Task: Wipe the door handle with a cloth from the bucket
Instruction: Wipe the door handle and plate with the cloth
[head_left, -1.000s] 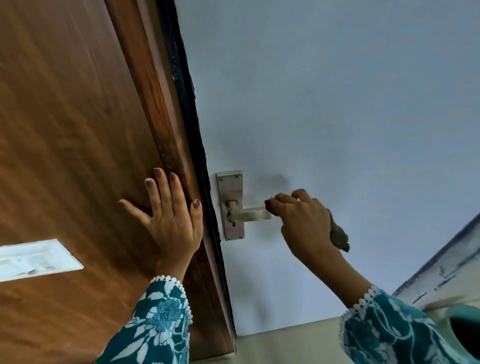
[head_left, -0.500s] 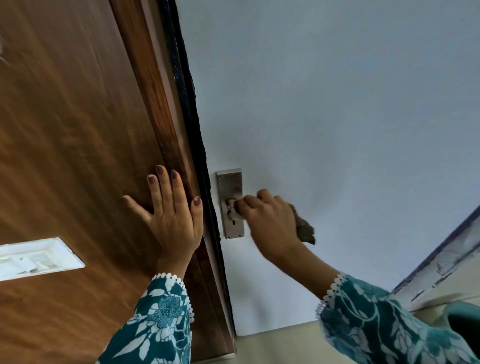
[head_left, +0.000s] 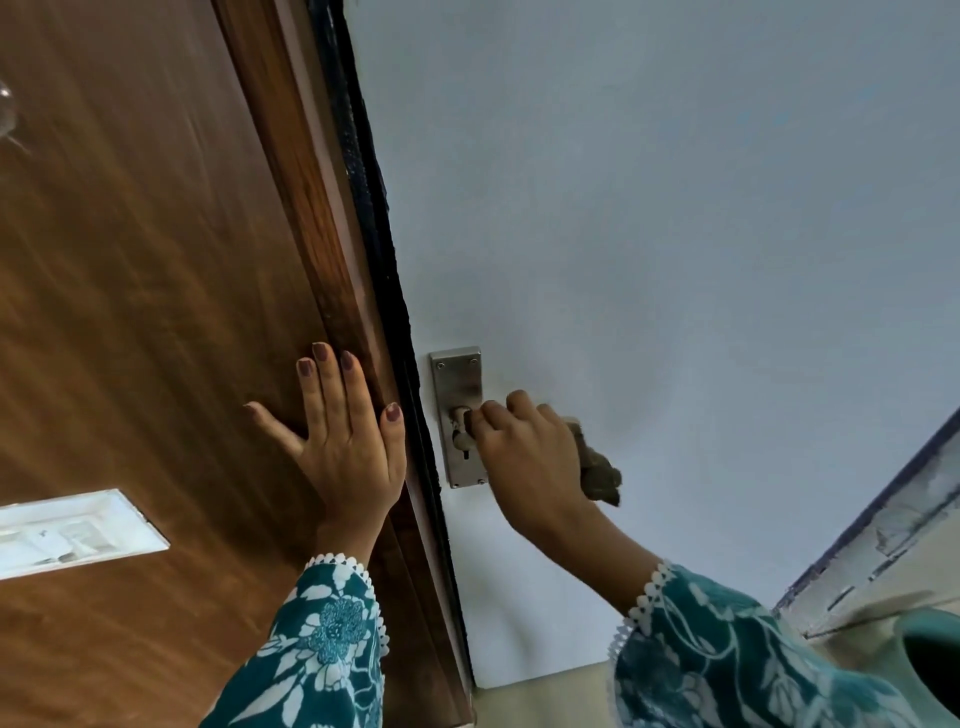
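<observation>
The steel door handle (head_left: 459, 415) sits on a white door, with its back plate showing and its lever hidden under my right hand (head_left: 524, 452). That hand is closed around the lever near its pivot, gripping a brownish-grey cloth (head_left: 597, 470) whose loose end sticks out past the heel of the hand. My left hand (head_left: 340, 434) lies flat with fingers spread on the brown wooden door frame (head_left: 291, 218), left of the handle. The teal bucket (head_left: 930, 660) shows only by its rim at the bottom right corner.
A dark seal strip (head_left: 374, 234) runs along the door edge between frame and white door (head_left: 649, 234). A white plate (head_left: 67, 530) is set in the brown panel at the lower left. A scuffed skirting (head_left: 883, 540) crosses the lower right.
My right hand with the cloth slid left along the lever, from its free end to the pivot by the plate. My left hand stayed flat on the frame.
</observation>
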